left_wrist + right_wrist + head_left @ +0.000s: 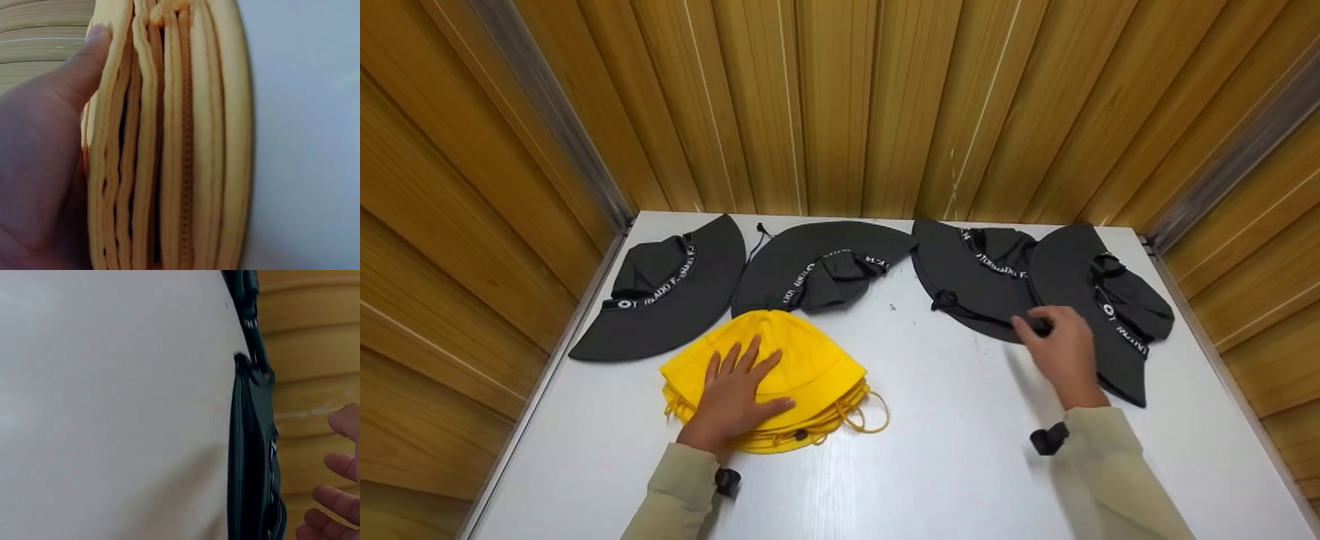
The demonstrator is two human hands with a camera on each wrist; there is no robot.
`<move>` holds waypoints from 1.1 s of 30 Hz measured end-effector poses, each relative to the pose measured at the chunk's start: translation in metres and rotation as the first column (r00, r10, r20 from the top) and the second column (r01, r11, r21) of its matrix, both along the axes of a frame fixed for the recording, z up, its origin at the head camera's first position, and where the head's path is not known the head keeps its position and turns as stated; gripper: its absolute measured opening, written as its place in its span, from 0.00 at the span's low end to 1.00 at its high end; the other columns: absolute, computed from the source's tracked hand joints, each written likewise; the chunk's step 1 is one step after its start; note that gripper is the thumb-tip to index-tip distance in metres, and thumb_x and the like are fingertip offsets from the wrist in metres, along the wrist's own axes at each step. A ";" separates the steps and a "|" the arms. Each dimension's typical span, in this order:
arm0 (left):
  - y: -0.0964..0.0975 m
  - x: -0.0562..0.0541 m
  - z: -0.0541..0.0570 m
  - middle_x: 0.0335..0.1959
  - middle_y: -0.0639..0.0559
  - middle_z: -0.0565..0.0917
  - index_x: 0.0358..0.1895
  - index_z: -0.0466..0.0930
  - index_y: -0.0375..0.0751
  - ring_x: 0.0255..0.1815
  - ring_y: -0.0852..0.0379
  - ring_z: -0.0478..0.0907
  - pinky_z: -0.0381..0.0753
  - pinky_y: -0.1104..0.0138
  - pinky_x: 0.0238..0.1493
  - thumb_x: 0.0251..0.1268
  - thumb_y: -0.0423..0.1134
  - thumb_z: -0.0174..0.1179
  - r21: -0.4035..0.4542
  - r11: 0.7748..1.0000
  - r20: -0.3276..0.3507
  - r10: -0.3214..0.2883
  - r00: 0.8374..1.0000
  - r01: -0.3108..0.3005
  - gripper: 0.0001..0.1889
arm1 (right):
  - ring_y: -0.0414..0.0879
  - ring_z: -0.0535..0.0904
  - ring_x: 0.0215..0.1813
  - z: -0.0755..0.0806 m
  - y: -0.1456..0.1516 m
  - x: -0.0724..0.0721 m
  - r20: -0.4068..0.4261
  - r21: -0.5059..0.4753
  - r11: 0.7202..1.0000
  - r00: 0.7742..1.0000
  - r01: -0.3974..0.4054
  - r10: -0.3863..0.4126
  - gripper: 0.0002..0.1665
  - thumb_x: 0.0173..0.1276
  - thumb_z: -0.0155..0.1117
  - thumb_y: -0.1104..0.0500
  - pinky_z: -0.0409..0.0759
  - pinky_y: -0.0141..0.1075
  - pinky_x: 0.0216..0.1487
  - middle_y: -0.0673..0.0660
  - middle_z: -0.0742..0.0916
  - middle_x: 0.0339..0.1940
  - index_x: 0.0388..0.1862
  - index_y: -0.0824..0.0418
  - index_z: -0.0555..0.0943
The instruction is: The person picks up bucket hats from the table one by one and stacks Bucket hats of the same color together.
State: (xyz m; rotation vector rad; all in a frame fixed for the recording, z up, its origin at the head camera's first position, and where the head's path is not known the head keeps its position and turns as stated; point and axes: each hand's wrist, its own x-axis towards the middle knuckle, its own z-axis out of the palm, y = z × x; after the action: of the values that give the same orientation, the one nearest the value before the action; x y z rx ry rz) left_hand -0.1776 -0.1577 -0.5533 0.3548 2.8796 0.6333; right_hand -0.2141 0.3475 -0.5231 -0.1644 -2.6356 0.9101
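Note:
A stack of yellow bucket hats (802,367) lies near the middle of the table, brims layered and thin cords hanging out. On its top my left hand (735,397) rests with fingers spread. The left wrist view shows the layered brim edges (174,146) beside the thumb. My right hand (1061,352) hovers over the brims of two overlapping dark grey hats, a dark hat (982,292) and the rightmost dark hat (1110,322). Its fingers are loosely bent and apart in the right wrist view, with nothing seen between them.
Another dark hat (690,300) lies at the far left, and a folded dark hat (780,262) sits behind the yellow stack. A black cord (960,304) crosses one brim. Wood-patterned walls (840,105) bound the white table (930,450).

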 end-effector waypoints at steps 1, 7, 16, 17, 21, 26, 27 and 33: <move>0.000 0.000 0.000 0.86 0.48 0.49 0.79 0.63 0.60 0.86 0.36 0.41 0.30 0.38 0.82 0.61 0.75 0.58 0.004 1.000 0.001 -0.001 1.000 0.001 0.45 | 0.69 0.76 0.61 0.003 0.014 -0.001 0.042 0.011 0.999 0.998 0.044 -0.044 0.28 0.71 0.68 0.45 0.73 0.61 0.64 0.71 0.83 0.56 0.54 0.69 0.83; 0.000 0.000 -0.001 0.86 0.49 0.48 0.80 0.62 0.61 0.86 0.37 0.41 0.30 0.38 0.82 0.61 0.75 0.57 -0.005 1.000 0.009 -0.004 1.000 0.004 0.45 | 0.81 0.59 0.71 0.018 0.088 -0.004 0.468 0.049 0.966 0.849 0.254 -0.247 0.61 0.70 0.54 0.26 0.68 0.69 0.65 0.85 0.62 0.73 0.77 0.75 0.58; -0.001 -0.001 -0.001 0.86 0.49 0.47 0.80 0.61 0.62 0.86 0.37 0.41 0.30 0.38 0.82 0.61 0.75 0.57 -0.008 1.000 0.008 -0.002 1.000 0.002 0.45 | 0.83 0.50 0.70 0.021 0.107 0.003 0.766 0.071 0.937 0.583 0.342 -0.271 0.88 0.55 0.56 0.15 0.64 0.73 0.66 0.93 0.47 0.71 0.76 0.83 0.31; -0.001 -0.001 -0.001 0.86 0.49 0.47 0.80 0.61 0.62 0.86 0.37 0.42 0.30 0.38 0.82 0.61 0.75 0.57 -0.007 1.000 0.008 -0.003 1.000 0.003 0.45 | 0.83 0.50 0.70 0.020 0.106 0.003 0.769 0.077 0.935 0.576 0.347 -0.277 0.88 0.55 0.57 0.15 0.63 0.73 0.67 0.94 0.47 0.71 0.76 0.84 0.31; 0.000 0.000 -0.001 0.86 0.48 0.49 0.80 0.62 0.61 0.86 0.37 0.43 0.32 0.37 0.82 0.61 0.74 0.58 -0.003 1.000 -0.003 -0.012 1.000 0.012 0.45 | 0.84 0.48 0.70 0.017 0.104 0.005 0.769 0.084 0.922 0.564 0.378 -0.301 0.89 0.53 0.59 0.15 0.56 0.73 0.70 0.94 0.47 0.70 0.75 0.86 0.32; 0.000 -0.001 -0.001 0.86 0.48 0.50 0.80 0.62 0.60 0.86 0.37 0.43 0.32 0.37 0.82 0.61 0.74 0.58 -0.010 1.000 -0.009 -0.011 1.000 0.011 0.45 | 0.82 0.48 0.70 0.015 0.106 0.006 0.746 0.104 0.908 0.573 0.405 -0.341 0.87 0.52 0.61 0.15 0.55 0.71 0.68 0.93 0.50 0.70 0.74 0.88 0.42; 0.000 -0.001 -0.001 0.86 0.49 0.49 0.80 0.62 0.61 0.86 0.37 0.43 0.31 0.37 0.82 0.61 0.74 0.58 -0.013 1.000 -0.003 -0.008 1.000 0.008 0.45 | 0.81 0.48 0.69 0.014 0.106 0.006 0.734 0.109 0.905 0.581 0.412 -0.353 0.86 0.53 0.61 0.16 0.56 0.71 0.68 0.92 0.51 0.69 0.73 0.89 0.43; 0.000 -0.001 0.000 0.86 0.49 0.48 0.80 0.62 0.62 0.86 0.38 0.42 0.30 0.38 0.82 0.60 0.74 0.58 -0.012 1.000 0.007 0.004 1.000 -0.004 0.45 | 0.79 0.56 0.70 0.013 0.108 0.008 0.594 0.054 0.902 0.712 0.428 -0.374 0.66 0.69 0.63 0.35 0.65 0.67 0.70 0.88 0.56 0.71 0.74 0.88 0.46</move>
State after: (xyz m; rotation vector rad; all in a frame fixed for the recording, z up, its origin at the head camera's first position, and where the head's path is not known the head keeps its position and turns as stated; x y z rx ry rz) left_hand -0.1790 -0.1574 -0.5535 0.3450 2.8766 0.6159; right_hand -0.2056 0.4559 -0.5100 -1.1866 -2.8994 0.9219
